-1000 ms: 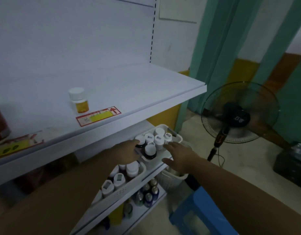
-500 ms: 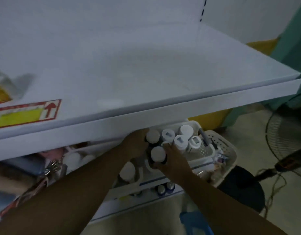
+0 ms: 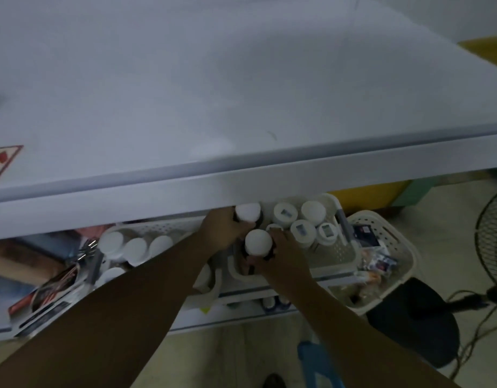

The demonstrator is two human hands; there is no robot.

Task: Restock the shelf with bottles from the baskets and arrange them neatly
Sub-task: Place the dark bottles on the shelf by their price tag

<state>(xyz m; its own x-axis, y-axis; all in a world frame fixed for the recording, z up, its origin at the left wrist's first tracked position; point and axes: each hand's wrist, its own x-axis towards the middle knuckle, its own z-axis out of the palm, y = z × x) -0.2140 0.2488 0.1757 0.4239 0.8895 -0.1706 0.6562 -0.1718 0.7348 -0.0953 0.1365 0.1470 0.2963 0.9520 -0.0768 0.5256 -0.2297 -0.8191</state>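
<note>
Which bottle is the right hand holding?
The front bottle, nearest the camera: the right hand curls round it. The left hand grips the back bottle; no hand grips the other bottles.

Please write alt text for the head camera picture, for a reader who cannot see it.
A person's left hand grips one white-capped dark bottle and the right hand grips a second white-capped dark bottle, both inside a white perforated plastic basket holding more capped bottles. A wide white shelf board overhangs the basket.
</note>
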